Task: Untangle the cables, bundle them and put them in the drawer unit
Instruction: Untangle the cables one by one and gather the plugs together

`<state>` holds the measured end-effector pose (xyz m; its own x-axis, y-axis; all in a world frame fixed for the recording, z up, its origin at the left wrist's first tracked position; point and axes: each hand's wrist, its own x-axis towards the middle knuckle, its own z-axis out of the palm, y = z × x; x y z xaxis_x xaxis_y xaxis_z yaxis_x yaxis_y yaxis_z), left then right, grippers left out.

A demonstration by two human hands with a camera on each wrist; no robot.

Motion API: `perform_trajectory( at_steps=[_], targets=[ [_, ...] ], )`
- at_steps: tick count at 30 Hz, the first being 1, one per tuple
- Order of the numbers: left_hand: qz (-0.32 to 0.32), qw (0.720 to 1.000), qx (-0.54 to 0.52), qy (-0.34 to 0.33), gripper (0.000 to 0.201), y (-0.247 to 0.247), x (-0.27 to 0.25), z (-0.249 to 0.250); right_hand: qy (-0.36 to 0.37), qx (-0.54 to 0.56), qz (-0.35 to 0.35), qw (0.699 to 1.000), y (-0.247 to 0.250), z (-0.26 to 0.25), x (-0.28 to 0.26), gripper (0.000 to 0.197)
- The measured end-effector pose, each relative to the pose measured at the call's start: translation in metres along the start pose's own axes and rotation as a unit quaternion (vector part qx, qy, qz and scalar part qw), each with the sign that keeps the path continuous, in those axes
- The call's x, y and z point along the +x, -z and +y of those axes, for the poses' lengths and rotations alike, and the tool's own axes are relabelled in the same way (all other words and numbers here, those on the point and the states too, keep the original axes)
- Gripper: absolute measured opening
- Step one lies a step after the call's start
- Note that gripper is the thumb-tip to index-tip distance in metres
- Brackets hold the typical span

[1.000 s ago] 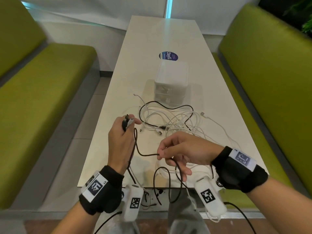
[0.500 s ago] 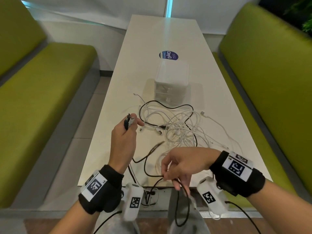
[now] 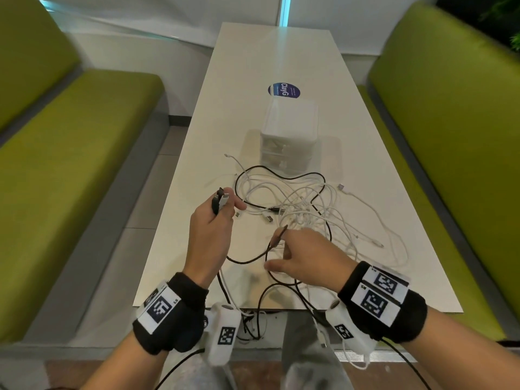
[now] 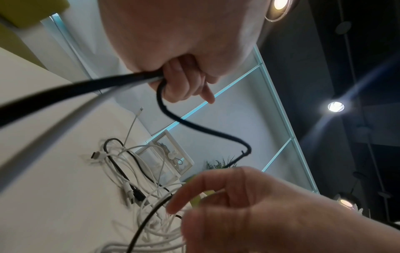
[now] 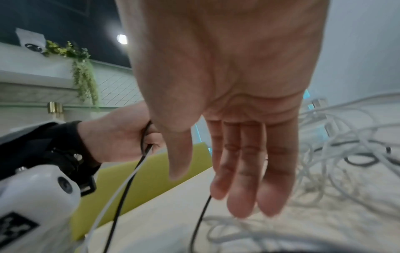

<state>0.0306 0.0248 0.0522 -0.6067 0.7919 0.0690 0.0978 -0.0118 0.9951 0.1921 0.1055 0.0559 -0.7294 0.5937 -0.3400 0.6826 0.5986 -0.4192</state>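
A tangle of white and black cables [image 3: 304, 209] lies on the white table [image 3: 281, 60] in front of a small white drawer unit [image 3: 289, 136]. My left hand [image 3: 209, 229] is raised over the table's near left part and grips a black cable [image 4: 188, 123] together with a white one, their plugs [image 3: 220, 201] sticking up out of the fist. My right hand [image 3: 305, 257] hovers over the near part of the table with straight fingers [image 5: 240, 171], holding nothing. A free end of the black cable [image 3: 277, 240] rises just beside it.
Green benches [image 3: 70, 153] flank the table on both sides. A round blue sticker [image 3: 284, 90] lies beyond the drawer unit. Cable loops hang over the table's near edge [image 3: 253, 319] toward my lap.
My right hand has let go of the black cable, opened and moved forward over the table. The black cable's end has sprung up beside it. My left hand has kept its grip.
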Motion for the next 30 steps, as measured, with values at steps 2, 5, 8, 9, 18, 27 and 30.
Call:
perform_trajectory(
  at_steps=[2, 5, 8, 9, 18, 27, 30],
  targets=[
    [-0.001, 1.000, -0.004, 0.004, 0.038, 0.001, -0.001, 0.001, 0.010, -0.037, -0.050, 0.998, -0.005, 0.001, 0.000, 0.040],
    [-0.002, 1.000, -0.011, 0.011, 0.038, 0.001, -0.002, 0.002, 0.053, -0.120, -0.134, 0.982, -0.022, -0.001, -0.005, 0.046],
    [-0.001, 1.000, -0.002, 0.008, 0.037, 0.000, -0.002, 0.004, 0.098, -0.196, -0.110, 0.969, -0.033, -0.004, -0.006, 0.032],
    [0.001, 1.000, 0.002, 0.009, 0.037, 0.000, -0.002, 0.003, 0.109, -0.211, -0.107, 0.966, -0.034, -0.005, -0.006, 0.022],
    [-0.002, 1.000, -0.007, 0.004, 0.035, -0.002, -0.003, 0.004, 0.121, -0.159, -0.122, 0.972, -0.031, -0.008, -0.013, 0.016],
    [-0.028, 0.999, -0.041, 0.001, 0.045, 0.000, -0.007, 0.011, 0.098, -0.065, -0.277, 0.954, -0.029, 0.000, -0.022, 0.034],
    [-0.031, 0.999, -0.040, 0.007, 0.047, 0.003, -0.008, 0.013, 0.085, -0.091, -0.301, 0.946, -0.026, 0.004, -0.026, 0.037]
  ],
)
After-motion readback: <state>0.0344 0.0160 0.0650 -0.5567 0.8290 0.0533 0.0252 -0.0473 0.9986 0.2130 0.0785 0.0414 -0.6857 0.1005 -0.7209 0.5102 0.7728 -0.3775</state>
